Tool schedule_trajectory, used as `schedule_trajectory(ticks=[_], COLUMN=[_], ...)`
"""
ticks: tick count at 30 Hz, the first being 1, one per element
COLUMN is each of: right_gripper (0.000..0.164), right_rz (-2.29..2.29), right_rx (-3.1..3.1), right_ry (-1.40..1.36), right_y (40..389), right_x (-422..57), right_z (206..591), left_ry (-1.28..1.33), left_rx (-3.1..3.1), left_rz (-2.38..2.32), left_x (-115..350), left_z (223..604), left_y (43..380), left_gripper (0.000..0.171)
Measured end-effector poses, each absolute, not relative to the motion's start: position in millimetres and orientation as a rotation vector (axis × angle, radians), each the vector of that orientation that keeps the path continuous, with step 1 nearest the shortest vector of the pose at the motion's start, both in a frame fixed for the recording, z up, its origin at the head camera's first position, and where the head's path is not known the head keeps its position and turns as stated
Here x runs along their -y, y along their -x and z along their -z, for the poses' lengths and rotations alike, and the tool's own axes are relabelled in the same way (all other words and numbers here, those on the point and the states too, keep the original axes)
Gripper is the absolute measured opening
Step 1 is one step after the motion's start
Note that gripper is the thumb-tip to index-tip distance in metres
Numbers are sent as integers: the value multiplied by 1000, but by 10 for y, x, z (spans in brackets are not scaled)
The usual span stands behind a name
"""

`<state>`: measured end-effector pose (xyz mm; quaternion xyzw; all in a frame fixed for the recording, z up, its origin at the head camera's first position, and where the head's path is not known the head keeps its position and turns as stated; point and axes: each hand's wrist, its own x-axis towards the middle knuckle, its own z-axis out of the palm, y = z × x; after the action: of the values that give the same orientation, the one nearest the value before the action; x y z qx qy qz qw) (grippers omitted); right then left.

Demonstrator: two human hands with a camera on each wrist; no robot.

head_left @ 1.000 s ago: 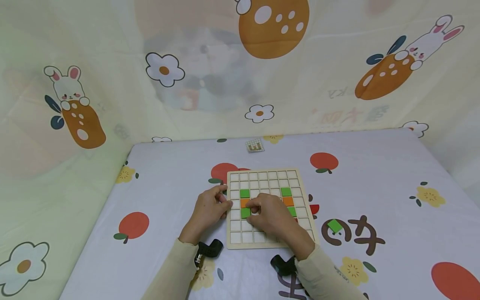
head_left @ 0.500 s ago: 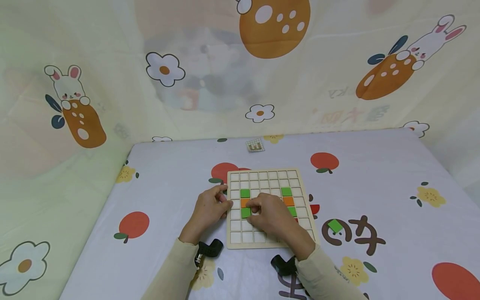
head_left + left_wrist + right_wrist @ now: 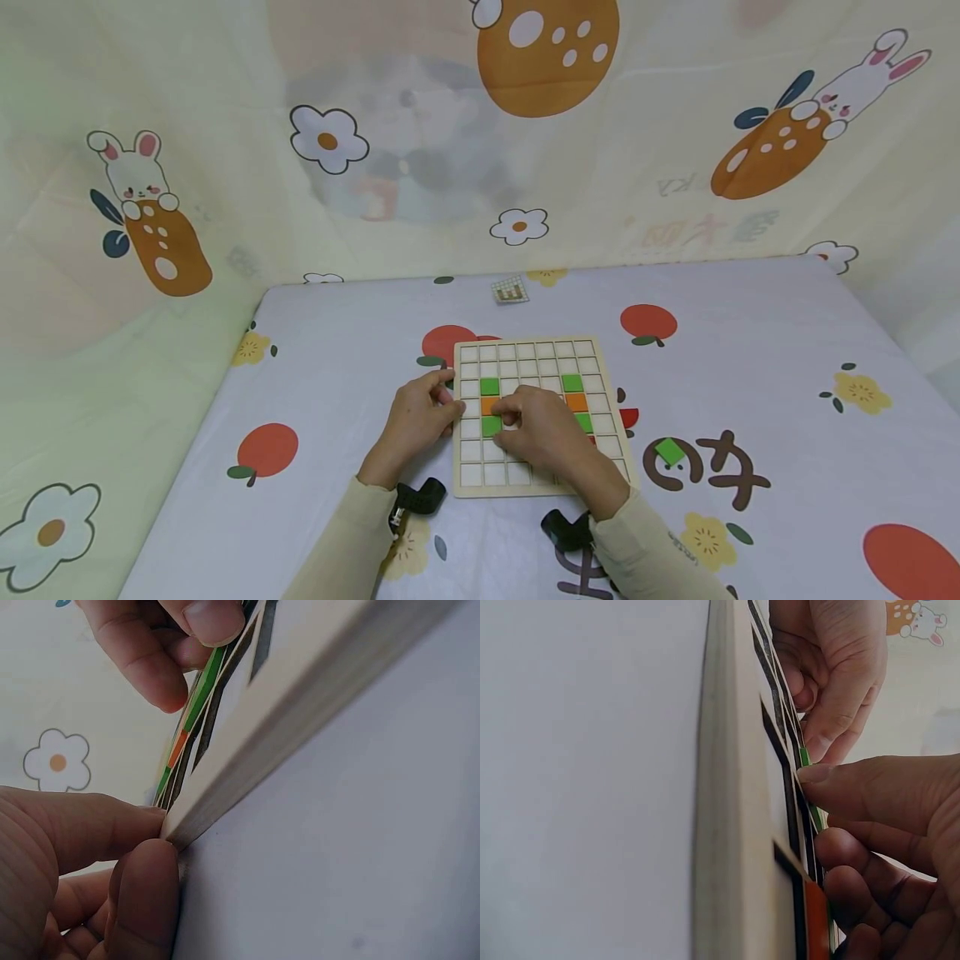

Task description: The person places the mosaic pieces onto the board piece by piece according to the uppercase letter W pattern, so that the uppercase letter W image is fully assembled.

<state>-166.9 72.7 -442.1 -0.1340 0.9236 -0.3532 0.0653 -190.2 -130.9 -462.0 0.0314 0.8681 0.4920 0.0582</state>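
Observation:
A square wooden grid board [image 3: 536, 367] lies flat on the table, with green, orange and red tiles in some of its cells. My left hand [image 3: 416, 417] holds the board's left edge with thumb and forefinger; its other fingers are curled. Over the board's left-middle cells, my right hand [image 3: 543, 429] pinches at a green tile [image 3: 491, 426], just below an orange tile [image 3: 488, 406]. Its thumb [image 3: 817, 775] touches green in the right wrist view. That hand and wrist hide several cells. Only a sliver of a red tile [image 3: 592, 440] shows beside the wrist.
Right of the board, a loose green tile [image 3: 670, 452] lies on the printed tablecloth [image 3: 750, 333]. A small card with a grid picture [image 3: 510, 291] lies behind the board. A printed curtain [image 3: 420, 192] stands at the table's back and left.

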Motion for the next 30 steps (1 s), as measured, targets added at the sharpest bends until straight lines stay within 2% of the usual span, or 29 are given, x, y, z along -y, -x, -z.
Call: schedule_trajectory(ticks=[15,23,30], right_gripper=[28,40,43], right_rz=[1116,1125,1073], right_rx=[-2789,-2824,-2931], right_ry=[443,410,396], right_y=[1663,1596,1513], right_x=[-766,-841,-1056], right_z=[4425,4361,4336], left_ry=[-85,-85,-90], left_rx=[-2614,-2626,-2642], left_rz=[-1504,-1500,-1486], left_x=[1310,1306,1307], left_z=[4615,4613,4621], left_y=[1896,1899,1903], left_gripper=[51,51,51])
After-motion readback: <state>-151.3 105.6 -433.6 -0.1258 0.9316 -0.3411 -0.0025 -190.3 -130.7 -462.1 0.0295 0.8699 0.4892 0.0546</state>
